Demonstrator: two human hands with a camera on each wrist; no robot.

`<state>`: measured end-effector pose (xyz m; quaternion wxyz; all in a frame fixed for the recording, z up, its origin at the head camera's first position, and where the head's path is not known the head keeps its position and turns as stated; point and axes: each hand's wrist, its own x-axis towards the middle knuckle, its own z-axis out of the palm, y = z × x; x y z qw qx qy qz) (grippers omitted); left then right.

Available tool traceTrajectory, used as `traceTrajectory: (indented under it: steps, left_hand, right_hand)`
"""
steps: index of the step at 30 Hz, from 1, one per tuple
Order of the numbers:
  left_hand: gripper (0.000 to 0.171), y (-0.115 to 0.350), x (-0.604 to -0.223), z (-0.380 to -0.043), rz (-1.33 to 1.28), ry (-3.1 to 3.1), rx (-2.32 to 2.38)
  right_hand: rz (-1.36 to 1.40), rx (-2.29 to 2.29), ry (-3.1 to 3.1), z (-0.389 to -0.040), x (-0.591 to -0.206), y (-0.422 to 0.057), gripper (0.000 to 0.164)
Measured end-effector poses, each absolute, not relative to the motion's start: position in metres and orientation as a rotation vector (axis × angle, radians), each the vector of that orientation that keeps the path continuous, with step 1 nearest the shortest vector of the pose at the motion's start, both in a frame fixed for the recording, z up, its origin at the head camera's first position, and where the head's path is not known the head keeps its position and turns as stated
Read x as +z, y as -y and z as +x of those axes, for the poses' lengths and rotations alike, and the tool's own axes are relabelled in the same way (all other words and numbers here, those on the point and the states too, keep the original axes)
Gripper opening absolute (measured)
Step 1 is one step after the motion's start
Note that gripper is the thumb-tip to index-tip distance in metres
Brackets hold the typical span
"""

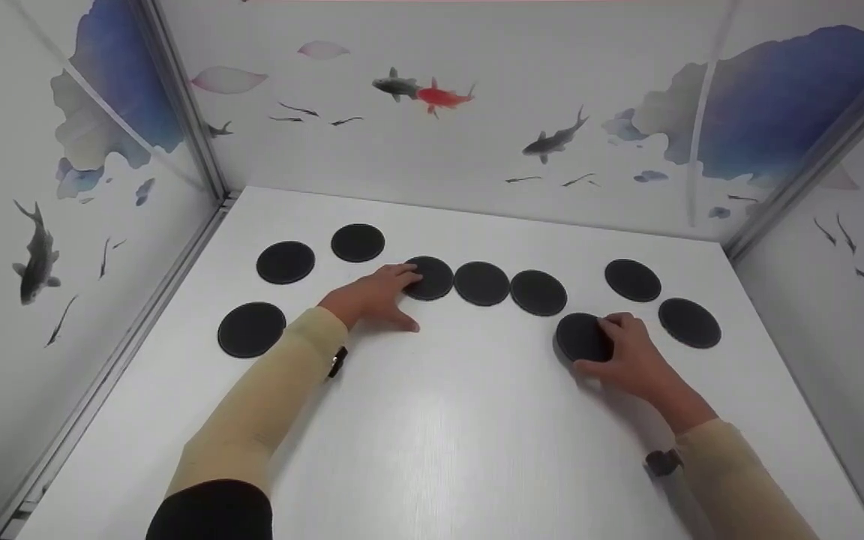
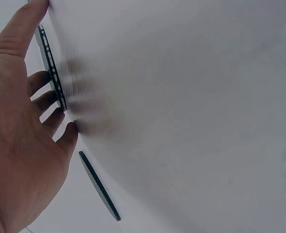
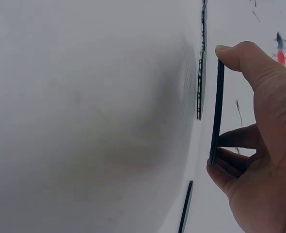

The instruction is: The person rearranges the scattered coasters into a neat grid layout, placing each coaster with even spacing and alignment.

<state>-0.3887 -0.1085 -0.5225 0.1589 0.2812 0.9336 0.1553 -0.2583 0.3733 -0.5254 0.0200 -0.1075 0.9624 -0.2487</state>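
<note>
My left hand [image 1: 373, 297] reaches to the left end of a row of black round coasters. Its fingertips rest on the end coaster [image 1: 433, 279], while the thumb points away from it over the white table. In the left wrist view that coaster [image 2: 53, 70] shows edge-on at the fingers. A middle coaster [image 1: 482, 283] and a right coaster [image 1: 538, 292] continue the row, edges close together. Between thumb and fingers, my right hand [image 1: 633, 358] holds another coaster [image 1: 582, 337] by its rim. The right wrist view shows this held coaster [image 3: 217, 107] raised off the tabletop.
Three coasters lie left of the row, one of them [image 1: 252, 330] beside the left sleeve. Two more, including one [image 1: 689, 323] near the right hand, lie at the right. Printed white panels [image 1: 432, 150] enclose the white table [image 1: 432, 450] at the back and sides.
</note>
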Motion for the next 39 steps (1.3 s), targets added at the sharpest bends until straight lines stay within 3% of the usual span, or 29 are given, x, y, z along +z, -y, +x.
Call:
traceTrajectory:
  steps: [39]
  left_hand:
    - [0.105,0.105,-0.52,-0.385,0.753,-2.674,0.471]
  right_hand:
    - [-0.437,-0.78,-2.974,-0.269,-0.53,-0.329,0.1]
